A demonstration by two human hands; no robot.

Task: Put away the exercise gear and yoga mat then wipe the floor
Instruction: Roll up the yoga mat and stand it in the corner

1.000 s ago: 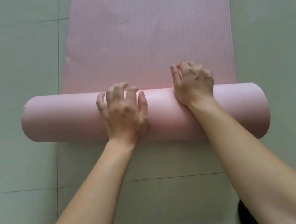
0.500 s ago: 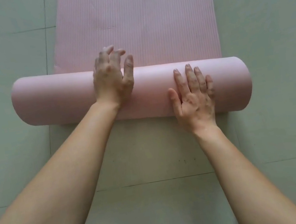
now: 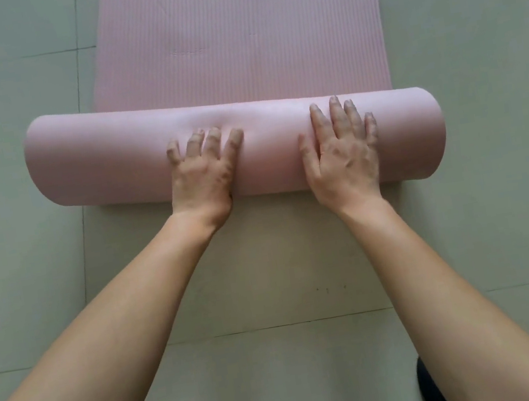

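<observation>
Rolling partway done, I judge: pink yoga mat (image 3: 239,31) lies on the tiled floor (image 3: 27,289), near end wound into a thick roll (image 3: 104,163), flat stretch beyond running out of frame. No other gear in view; wiping left to do. Left hand (image 3: 204,178) and right hand (image 3: 342,156) are both spread, fingers pressing the roll's near side, gripping nothing.

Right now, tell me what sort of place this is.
Likely an indoor room used for exercise, perhaps at home: a pale tiled floor, a pink yoga mat partly rolled on it, the left hand and right hand pressing the roll.
</observation>
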